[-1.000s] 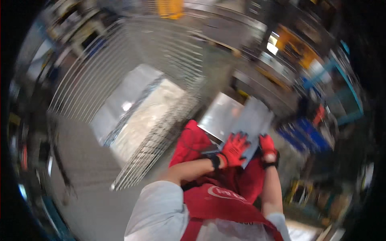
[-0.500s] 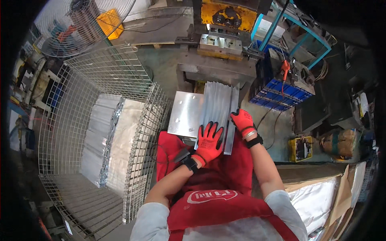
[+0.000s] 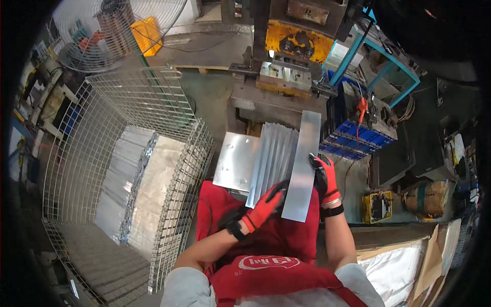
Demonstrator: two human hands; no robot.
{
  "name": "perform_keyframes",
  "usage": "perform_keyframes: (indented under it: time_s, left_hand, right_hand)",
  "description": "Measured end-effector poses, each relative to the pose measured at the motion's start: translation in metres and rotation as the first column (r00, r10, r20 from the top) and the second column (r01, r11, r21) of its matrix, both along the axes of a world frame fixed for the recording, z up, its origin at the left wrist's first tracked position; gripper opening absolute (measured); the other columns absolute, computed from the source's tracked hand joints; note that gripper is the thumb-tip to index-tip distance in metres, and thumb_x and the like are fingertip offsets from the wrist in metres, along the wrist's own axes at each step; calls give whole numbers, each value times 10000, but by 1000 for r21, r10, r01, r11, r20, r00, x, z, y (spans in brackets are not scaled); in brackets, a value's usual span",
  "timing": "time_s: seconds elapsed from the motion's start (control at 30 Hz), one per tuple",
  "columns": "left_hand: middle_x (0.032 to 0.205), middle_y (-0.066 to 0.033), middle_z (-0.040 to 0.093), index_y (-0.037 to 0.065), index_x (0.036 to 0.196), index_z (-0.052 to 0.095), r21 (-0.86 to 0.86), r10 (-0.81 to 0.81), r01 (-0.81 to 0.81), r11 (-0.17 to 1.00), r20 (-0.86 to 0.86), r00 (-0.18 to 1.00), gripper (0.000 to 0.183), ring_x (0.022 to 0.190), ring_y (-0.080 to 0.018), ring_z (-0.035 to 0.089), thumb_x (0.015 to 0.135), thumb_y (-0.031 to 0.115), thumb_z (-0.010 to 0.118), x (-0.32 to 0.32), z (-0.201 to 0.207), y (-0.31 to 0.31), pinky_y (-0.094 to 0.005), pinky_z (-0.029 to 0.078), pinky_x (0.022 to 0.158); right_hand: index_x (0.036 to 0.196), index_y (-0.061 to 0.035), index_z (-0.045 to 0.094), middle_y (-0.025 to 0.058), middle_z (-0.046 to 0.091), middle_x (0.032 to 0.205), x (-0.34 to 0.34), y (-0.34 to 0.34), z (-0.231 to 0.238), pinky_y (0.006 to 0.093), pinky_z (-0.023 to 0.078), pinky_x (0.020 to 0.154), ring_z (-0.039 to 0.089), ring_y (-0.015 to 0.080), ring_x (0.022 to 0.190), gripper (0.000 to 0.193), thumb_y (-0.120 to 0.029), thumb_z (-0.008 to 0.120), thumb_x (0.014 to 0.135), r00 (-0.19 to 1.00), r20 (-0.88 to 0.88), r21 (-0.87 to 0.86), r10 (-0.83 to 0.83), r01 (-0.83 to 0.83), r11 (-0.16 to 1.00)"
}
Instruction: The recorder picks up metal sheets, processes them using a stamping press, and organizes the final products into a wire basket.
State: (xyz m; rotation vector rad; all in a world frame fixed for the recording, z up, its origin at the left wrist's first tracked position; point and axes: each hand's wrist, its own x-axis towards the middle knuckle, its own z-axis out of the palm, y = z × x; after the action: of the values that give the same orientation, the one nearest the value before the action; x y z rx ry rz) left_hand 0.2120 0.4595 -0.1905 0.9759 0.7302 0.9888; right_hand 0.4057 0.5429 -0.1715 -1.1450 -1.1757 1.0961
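A long flat metal strip (image 3: 303, 169) is raised at a slant in front of my lap. My right hand (image 3: 326, 179), in a red and black glove, grips its right edge with the thumb on the face. My gloved left hand (image 3: 266, 205) is at the strip's lower left edge, beside the near end of a stack of metal strips (image 3: 271, 158). Its fingertips are dark, blurred and partly hidden, so its grip is unclear. The stack lies to the left of the raised strip, next to a shiny flat metal plate (image 3: 236, 161).
A wire mesh basket (image 3: 176, 204) at left holds more metal strips (image 3: 120, 179). Ahead stands a press machine (image 3: 286, 77) with a yellow part. Blue crates (image 3: 358, 128) and a small yellow bin (image 3: 377, 205) are on the right, with a cardboard box (image 3: 434, 250) nearer. A fan (image 3: 112, 30) stands far left.
My right hand has lifted one strip off the stack's right side and tilted it face up. My left hand has slid off the stack's top toward its near end. The view has shifted slightly.
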Motion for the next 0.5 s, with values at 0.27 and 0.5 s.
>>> perform_keyframes:
  time_s: [0.27,0.5]
  left_hand:
    - [882,-137,568,69,1204,388,152,-196,195,969,-7,981,412,670,-220,583,872,311,418,-28,18,34,-272,439,527]
    - [716,-82,579,78,955,499,-310,12,46,950,181,983,256,528,-181,592,854,312,473,-17,48,90,-252,424,358]
  right_hand:
    - [853,-11,591,-12,571,791,-41,75,26,200,399,660,509,67,712,126,-118,557,796,945,-247,64,214,-204,977]
    - [807,15,582,-32,550,738,-51,131,11,214,396,629,471,60,682,183,-163,542,803,993,61,340,101,-116,933]
